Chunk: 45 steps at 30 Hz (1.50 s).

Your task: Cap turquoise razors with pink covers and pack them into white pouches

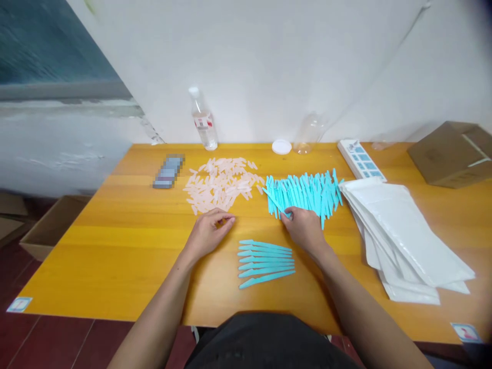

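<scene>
My right hand (303, 228) pinches one blue eyebrow razor (275, 200) by its near end, at the front edge of a heap of like blue razors (298, 189). Thumb and fingertips are closed on it, and it slants up to the left. My left hand (209, 230) rests just in front of a scatter of small pale pink pieces (219, 182), which look like blade caps. Its fingers are curled with thumb and forefinger tips together; anything between them is hidden. Between my forearms lies a row of several blue razors (266, 261), side by side, wider ends to the left.
White plastic pouches (407, 230) lie stacked at the right, below a white-and-blue box (361, 160). A cardboard box (453, 154) stands far right. Along the wall are a bottle (205, 125), a white lid (282, 147) and a clear jar (307, 136). A blurred phone-like object (168, 171) lies left.
</scene>
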Each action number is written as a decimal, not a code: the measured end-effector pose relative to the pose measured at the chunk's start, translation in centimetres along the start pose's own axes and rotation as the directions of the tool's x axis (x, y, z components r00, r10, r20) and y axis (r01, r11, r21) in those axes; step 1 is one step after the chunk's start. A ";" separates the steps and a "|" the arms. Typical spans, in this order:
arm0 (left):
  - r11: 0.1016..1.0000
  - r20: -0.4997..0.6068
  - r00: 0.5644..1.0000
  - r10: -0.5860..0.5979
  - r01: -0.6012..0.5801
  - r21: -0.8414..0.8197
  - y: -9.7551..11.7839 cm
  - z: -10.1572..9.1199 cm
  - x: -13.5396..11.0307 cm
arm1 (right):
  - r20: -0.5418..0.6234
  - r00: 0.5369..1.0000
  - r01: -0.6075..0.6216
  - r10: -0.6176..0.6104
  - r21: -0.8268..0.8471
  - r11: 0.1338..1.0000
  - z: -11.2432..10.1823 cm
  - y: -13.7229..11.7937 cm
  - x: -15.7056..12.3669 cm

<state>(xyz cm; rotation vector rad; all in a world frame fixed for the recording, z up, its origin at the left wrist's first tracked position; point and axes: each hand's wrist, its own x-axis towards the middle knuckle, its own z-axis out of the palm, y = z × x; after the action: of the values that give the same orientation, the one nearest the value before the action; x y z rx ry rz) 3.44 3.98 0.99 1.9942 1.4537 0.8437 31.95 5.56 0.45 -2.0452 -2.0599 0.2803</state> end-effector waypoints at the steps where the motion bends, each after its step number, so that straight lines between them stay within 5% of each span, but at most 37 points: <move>1: 1.000 -0.005 1.000 -0.001 0.001 0.012 -0.2 -0.2 0.5 | -0.018 1.000 -0.010 0.011 0.045 0.999 -0.1 0.1 0.1; 5: 0.993 -0.027 0.999 0.022 -0.019 0.119 -0.8 -0.5 3.2 | -0.062 0.993 -0.074 0.101 0.343 0.936 -1.2 0.7 0.1; 10: 0.904 0.061 0.981 0.184 -0.193 0.381 -0.8 0.7 7.1 | 0.131 0.985 -0.172 0.112 0.683 0.710 -2.9 1.1 -1.1; 15: 0.794 0.180 0.950 0.256 -0.312 0.521 -0.8 2.0 8.9 | 0.262 0.963 -0.241 0.056 0.754 0.611 -3.5 1.3 -2.5; 24: 0.784 0.251 0.913 0.323 -0.406 0.469 -0.9 1.9 6.7 | 0.399 0.917 -0.334 -0.025 0.798 0.502 -2.8 2.1 -3.0; 31: 0.877 0.190 0.948 0.255 -0.310 0.366 -0.9 2.2 5.8 | 0.454 0.889 -0.399 -0.054 0.829 0.392 -2.4 2.7 -2.8; 36: 0.997 0.171 0.984 0.056 -0.064 0.045 0.2 1.0 4.1 | 0.462 0.885 -0.431 -0.052 0.857 0.285 -2.1 2.9 -2.9; 40: 0.992 0.261 0.965 -0.030 0.061 -0.112 1.0 0.0 2.5 | 0.493 0.869 -0.475 -0.046 0.856 0.204 -1.7 2.8 -2.8; 45: 0.988 0.279 0.960 -0.018 0.060 -0.143 1.1 0.3 1.6 | 0.506 0.861 -0.487 -0.055 0.850 0.202 -1.5 2.3 -2.7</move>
<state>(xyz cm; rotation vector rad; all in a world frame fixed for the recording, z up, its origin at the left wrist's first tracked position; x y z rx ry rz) 4.71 5.18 1.86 1.8779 1.2289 0.6089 34.62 2.90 1.19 -1.3769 -1.0041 1.7471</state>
